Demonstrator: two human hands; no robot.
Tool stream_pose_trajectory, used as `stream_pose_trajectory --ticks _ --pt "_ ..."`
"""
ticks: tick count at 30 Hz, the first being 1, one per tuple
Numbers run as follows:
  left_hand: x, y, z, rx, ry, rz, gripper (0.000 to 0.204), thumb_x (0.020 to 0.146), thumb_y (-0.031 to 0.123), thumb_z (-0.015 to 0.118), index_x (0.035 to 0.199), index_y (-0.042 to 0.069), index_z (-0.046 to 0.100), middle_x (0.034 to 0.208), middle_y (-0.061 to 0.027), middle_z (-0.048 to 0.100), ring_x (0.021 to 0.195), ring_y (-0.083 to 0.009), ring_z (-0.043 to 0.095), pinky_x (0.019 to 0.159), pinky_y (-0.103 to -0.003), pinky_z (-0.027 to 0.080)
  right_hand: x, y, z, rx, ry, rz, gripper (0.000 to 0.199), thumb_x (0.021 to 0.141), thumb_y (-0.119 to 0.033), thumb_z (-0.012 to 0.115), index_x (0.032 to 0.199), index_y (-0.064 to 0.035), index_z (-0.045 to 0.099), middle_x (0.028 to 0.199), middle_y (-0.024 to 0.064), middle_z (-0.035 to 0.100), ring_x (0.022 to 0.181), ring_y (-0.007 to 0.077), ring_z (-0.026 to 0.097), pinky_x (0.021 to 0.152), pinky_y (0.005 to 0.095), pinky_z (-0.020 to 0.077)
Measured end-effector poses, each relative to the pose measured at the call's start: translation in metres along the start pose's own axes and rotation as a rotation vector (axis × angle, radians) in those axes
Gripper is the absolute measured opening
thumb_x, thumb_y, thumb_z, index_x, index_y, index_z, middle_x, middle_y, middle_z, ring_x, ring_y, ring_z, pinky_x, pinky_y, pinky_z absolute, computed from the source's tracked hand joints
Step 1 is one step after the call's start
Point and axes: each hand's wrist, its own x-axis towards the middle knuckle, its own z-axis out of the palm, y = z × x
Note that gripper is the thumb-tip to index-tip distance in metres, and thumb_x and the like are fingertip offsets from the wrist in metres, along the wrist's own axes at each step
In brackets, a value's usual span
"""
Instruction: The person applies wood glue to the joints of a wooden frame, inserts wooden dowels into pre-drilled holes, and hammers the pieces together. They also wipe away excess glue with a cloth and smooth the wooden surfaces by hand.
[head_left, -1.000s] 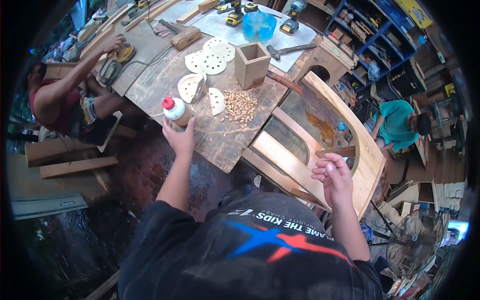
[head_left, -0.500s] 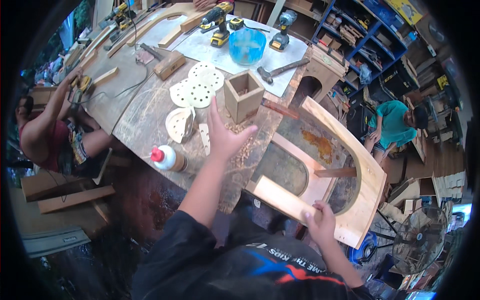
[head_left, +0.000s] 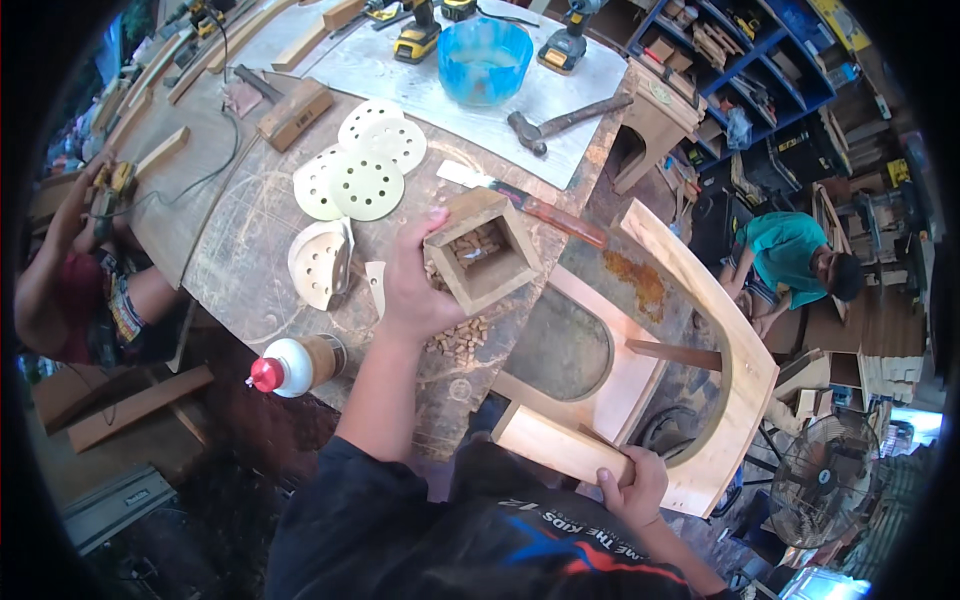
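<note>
While I watched the head view, the left hand (head_left: pixel 420 290) was clamped on the near wall of a small square wooden box (head_left: pixel 483 250), just left of frame centre, fingers wrapped over its left side and thumb up along the rim. Box was tilted, open mouth toward the camera; short wooden pegs lay inside it. More wooden dowel pegs (head_left: pixel 460 338) lay heaped on the worn workbench (head_left: pixel 250 270) directly under the box and hand.

Right hand (head_left: pixel 632 490), lower centre-right, was closed around the near plank end of a curved wooden frame (head_left: pixel 740 380), which ran up the right half of the frame to a rounded arch.

Lower left of the hand: a glue bottle with a red cap (head_left: pixel 295 365), lying on its side near the bench edge. Upper left of the box: round perforated sanding discs (head_left: pixel 365 165), several overlapping, one curled. Top centre: a blue plastic bowl (head_left: pixel 485 60) on a pale sheet, a hammer (head_left: pixel 565 117) just right of it. A chisel-like blade with a reddish handle (head_left: pixel 530 205) lay just behind the box.

Another person in a teal shirt (head_left: pixel 790 255) crouched at right; a third person's arm (head_left: pixel 60 250) showed at far left.
</note>
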Motion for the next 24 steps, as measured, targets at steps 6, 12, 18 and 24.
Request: stream_pose_trajectory --ticks 6,12,18,24 --pt "0.016 0.008 0.001 0.122 -0.039 -0.007 0.112 0.061 0.037 0.103 0.146 -0.001 0.043 0.136 -0.0185 0.061 0.124 -0.0303 0.065 0.107 -0.043 0.054 -0.003 0.001 0.000 0.051 0.011 -0.029 0.044 0.083 -0.032 0.081 0.111 -0.0005 0.067 0.096 0.0184 0.068 0.086 0.0374 0.065 0.077 0.0451 0.0519" --pt "0.055 0.004 0.006 0.126 -0.018 -0.513 0.110 0.064 0.032 0.099 0.151 -0.001 0.040 0.138 -0.0212 0.061 0.129 -0.0320 0.061 0.111 -0.043 0.050 -0.006 0.003 0.000 0.030 0.012 -0.024 0.048 0.082 -0.034 0.083 0.114 -0.0010 0.066 0.101 0.0170 0.070 0.084 0.0362 0.065 0.076 0.0452 0.0494" --pt "0.070 0.005 0.002 -0.284 -0.113 -0.448 0.108 0.076 0.013 0.090 0.162 0.000 0.026 0.147 -0.0227 0.057 0.137 -0.0307 0.056 0.116 -0.042 0.045 -0.002 -0.003 -0.001 0.038 0.060 -0.031 0.047 0.082 -0.031 0.083 0.114 -0.0010 0.066 0.103 0.0178 0.071 0.088 0.0377 0.066 0.079 0.0461 0.0503" --pt "0.040 0.011 -0.010 0.389 -0.263 -0.618 0.087 0.088 0.025 0.084 0.155 -0.003 0.037 0.134 -0.0265 0.067 0.128 -0.0382 0.064 0.109 -0.041 0.050 -0.006 -0.001 0.002 0.071 0.082 0.005 0.044 0.084 -0.030 0.081 0.113 -0.0006 0.067 0.102 0.0186 0.071 0.092 0.0390 0.068 0.082 0.0468 0.0516"
